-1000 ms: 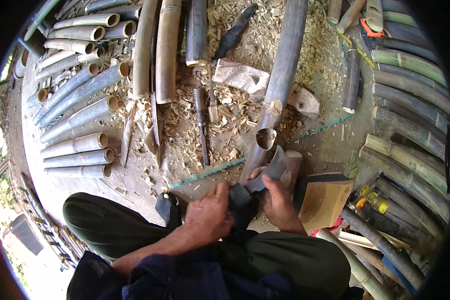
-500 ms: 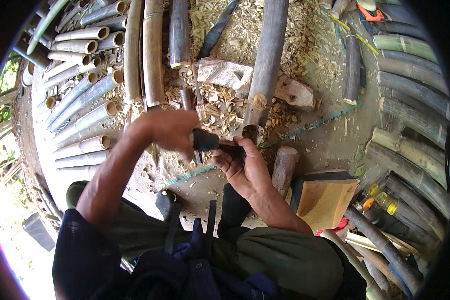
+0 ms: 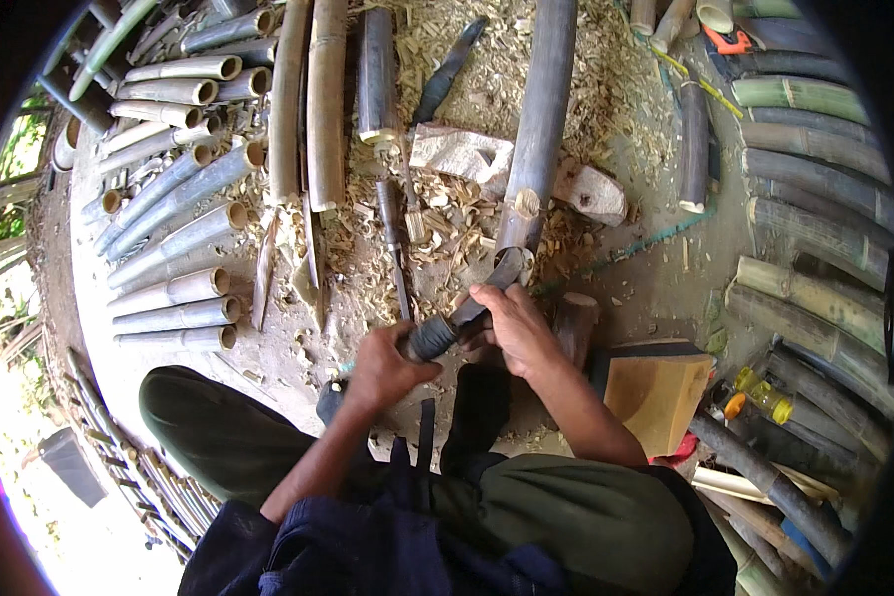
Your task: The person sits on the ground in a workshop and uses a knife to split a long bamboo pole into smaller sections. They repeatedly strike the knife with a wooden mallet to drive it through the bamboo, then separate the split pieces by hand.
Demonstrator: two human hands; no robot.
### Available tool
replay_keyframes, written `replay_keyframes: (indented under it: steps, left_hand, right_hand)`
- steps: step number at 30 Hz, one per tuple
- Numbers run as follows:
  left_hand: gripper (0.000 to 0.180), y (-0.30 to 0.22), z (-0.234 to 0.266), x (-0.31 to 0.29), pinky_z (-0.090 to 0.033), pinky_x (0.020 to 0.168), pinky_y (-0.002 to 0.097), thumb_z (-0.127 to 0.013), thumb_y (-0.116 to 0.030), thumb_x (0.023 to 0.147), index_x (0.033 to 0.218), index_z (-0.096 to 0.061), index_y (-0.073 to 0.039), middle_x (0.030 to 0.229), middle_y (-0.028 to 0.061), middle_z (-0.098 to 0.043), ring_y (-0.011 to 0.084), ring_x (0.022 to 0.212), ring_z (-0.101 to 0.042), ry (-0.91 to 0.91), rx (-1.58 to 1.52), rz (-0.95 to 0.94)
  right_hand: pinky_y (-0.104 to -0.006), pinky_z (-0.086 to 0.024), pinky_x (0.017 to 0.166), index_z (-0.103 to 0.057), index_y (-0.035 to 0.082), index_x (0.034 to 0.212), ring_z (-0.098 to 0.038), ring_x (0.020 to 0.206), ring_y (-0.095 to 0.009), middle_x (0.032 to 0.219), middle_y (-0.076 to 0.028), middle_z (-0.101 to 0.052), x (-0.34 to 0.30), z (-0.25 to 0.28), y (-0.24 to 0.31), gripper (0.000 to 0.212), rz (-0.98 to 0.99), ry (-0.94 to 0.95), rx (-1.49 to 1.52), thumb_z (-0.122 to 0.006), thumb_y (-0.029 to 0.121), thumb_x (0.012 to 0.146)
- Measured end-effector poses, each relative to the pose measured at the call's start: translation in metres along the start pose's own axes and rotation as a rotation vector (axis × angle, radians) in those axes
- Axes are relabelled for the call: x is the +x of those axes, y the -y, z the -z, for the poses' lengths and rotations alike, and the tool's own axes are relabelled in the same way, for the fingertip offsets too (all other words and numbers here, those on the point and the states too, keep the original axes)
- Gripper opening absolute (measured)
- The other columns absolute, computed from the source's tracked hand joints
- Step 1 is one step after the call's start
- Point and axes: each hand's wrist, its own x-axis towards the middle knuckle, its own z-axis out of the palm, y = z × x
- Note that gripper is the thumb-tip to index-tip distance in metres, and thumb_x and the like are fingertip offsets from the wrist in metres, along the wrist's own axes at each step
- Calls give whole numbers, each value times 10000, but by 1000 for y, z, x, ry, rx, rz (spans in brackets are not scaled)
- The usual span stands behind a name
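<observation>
My left hand (image 3: 385, 366) is closed around the rear of a black-wrapped handle on a knife with a curved blade (image 3: 474, 305). Farther along, my right hand (image 3: 517, 330) grips the same knife by its blade, thumb on top; its lower fingers are partly hidden. The blade end reaches the open near end of a long dark bamboo pole (image 3: 538, 119), and I cannot tell how far inside it goes. This pole rests across a notched pale wood block (image 3: 459, 157). A wooden-handled chisel (image 3: 391, 223) lies among shavings left of the pole.
Cut bamboo tubes (image 3: 184, 288) are stacked at left, with more bamboo lengths (image 3: 815, 209) along the right. A short log (image 3: 574, 323) and a wood block (image 3: 656, 397) stand right of my right hand. A dark sheathed blade (image 3: 449, 74) lies on the far shavings.
My left hand has come down and nearer, onto the rear of the handle. The knife has tilted, its blade now pointing up and right to the pole's end. The chisel is uncovered.
</observation>
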Motion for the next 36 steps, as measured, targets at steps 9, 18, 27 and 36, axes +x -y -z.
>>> replay_keyframes:
  steps: [9, 18, 27, 36]
  left_hand:
    - [58, -131, 64, 38, -566, 675, 426, -716, -104, 802, 790, -729, -49, 769, 141, -729, 294, 700, -730, -123, 970, -410]
    - [249, -157, 36, -17, -603, 659, 468, -722, -219, 889, 813, -718, 18, 769, 192, -730, 351, 726, -750, 552, 1011, -465]
    - [822, -162, -104, 59, -576, 927, 463, -810, -199, 761, 1504, -459, -172, 1409, 210, -491, 395, 1078, -677, 380, 775, -1184]
    - [935, -161, -93, 81, -514, 1082, 469, -794, 18, 668, 1525, -470, -171, 1590, 272, -301, 491, 1320, -532, 83, 43, -932]
  right_hand:
    - [-435, -598, 852, -686, 9, 1165, -705, 1005, -231, 1070, -96, -744, 14, -1, -15, 355, 172, 361, 777, -544, 322, 1074]
    - [-354, -508, 957, -630, 96, 1146, -649, 1051, -192, 1120, -76, -669, -49, -3, -41, 257, 44, 112, 744, -538, 314, 1044]
    - [-386, -506, 1006, -604, 49, 1278, -640, 1145, -267, 1130, -106, -674, -13, 172, -107, 345, 643, -619, -1108, -557, 251, 1002]
    - [-474, -492, 968, -659, 34, 1141, -650, 1085, -341, 1093, -180, -691, -35, 84, 118, 347, 575, -160, -1862, -703, 192, 836]
